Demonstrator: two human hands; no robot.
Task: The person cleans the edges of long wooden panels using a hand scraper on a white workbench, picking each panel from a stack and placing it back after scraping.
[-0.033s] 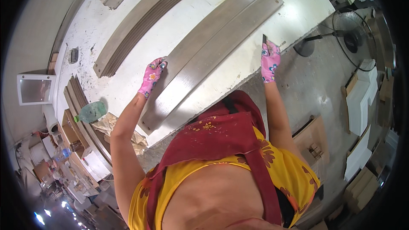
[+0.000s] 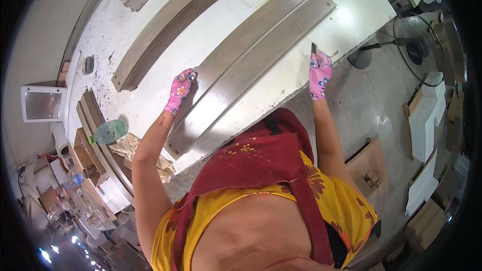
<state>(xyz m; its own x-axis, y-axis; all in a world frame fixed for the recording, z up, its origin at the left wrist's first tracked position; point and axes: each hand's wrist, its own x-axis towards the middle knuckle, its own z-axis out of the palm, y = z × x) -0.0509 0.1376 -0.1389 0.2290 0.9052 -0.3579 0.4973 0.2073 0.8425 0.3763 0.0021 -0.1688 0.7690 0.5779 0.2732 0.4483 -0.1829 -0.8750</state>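
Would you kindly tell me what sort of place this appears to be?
Probably a workshop, perhaps for woodworking: long boards lie on a scuffed white worktable beside a stack of similar boards, and a dark red apron is being worn.

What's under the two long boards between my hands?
White tabletop shows around the long boards; the surface directly beneath them is covered, so what's there can't be seen.

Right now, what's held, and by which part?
Right hand: a small dark strip, by its near end. Left hand: at the edge of a long slat; whether it grips cannot be told.
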